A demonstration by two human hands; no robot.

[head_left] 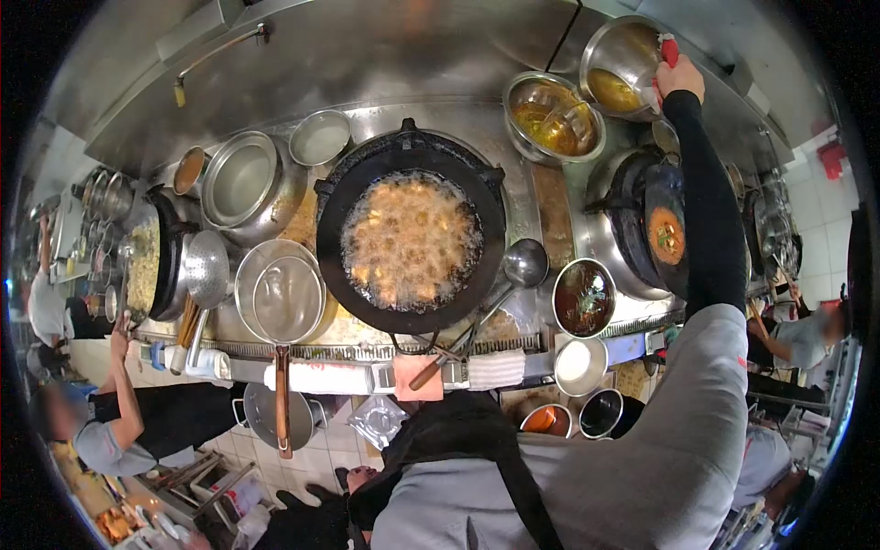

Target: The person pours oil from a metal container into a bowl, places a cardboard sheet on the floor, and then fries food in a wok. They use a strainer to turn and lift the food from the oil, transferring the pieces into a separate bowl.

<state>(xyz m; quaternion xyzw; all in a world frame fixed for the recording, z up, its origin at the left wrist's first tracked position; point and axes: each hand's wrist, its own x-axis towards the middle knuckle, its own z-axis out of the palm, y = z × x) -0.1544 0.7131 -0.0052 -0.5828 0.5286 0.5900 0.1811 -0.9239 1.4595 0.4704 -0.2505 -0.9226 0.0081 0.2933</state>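
My right hand (681,80) reaches far right and is closed on a steel pot (600,53) by its side, with something red at the grip. This pot is tilted, with yellow oil low in it. Beside it a steel bowl (522,142) holds more oil; a thin streak at its rim looks like oil running in. My left hand (360,477) hangs low by my body, its fingers mostly hidden. In front of me, pale golden pieces (411,238) bubble in oil in a black wok (367,316).
A ladle (525,264) leans by the wok. A strainer (280,298) rests on a pot left, near a perforated skimmer (207,268). A dark sauce bowl (584,298) stands right. Another wok (653,197) holds orange food. Co-workers stand left (119,422) and right (811,339).
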